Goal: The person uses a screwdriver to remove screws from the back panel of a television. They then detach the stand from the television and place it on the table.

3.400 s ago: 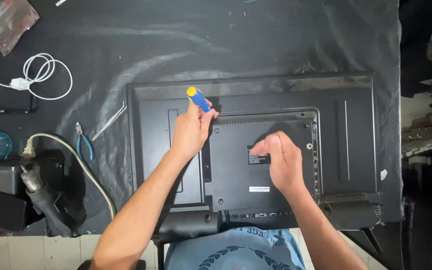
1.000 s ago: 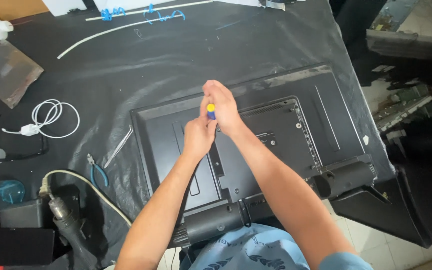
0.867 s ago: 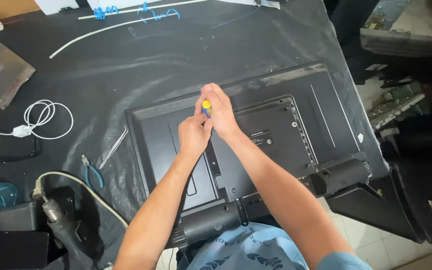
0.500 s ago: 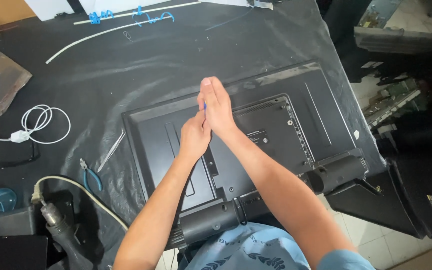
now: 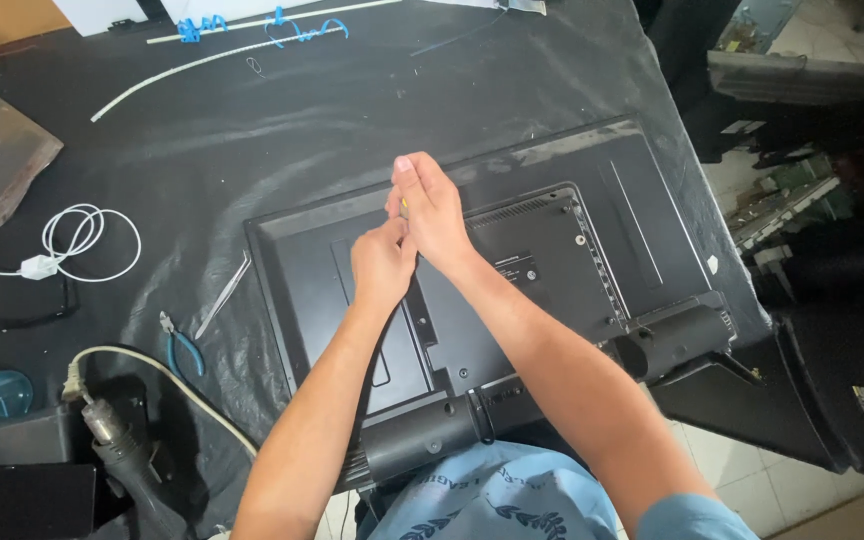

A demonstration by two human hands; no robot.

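Observation:
A black flat-screen television (image 5: pixel 602 240) lies face down on a table covered in black plastic. Both my hands meet over its back panel near the middle top. My right hand (image 5: pixel 434 212) wraps the handle of a screwdriver (image 5: pixel 404 204), of which only a sliver of yellow shows between the fingers. My left hand (image 5: pixel 382 262) is closed just below it, against the screwdriver's lower part. The tool's tip and the screw under it are hidden by my hands.
Blue-handled pliers (image 5: pixel 182 345) and a thin metal strip (image 5: pixel 222 293) lie left of the television. A coiled white cable (image 5: pixel 82 240), a grey plug lead (image 5: pixel 112 370) and a long white strip (image 5: pixel 202 60) sit further left and back. The table edge runs along the right.
My right hand has closed over the screwdriver's top, so its yellow and blue handle is nearly hidden. Both hands stay over the same spot on the back panel; the view shifted slightly.

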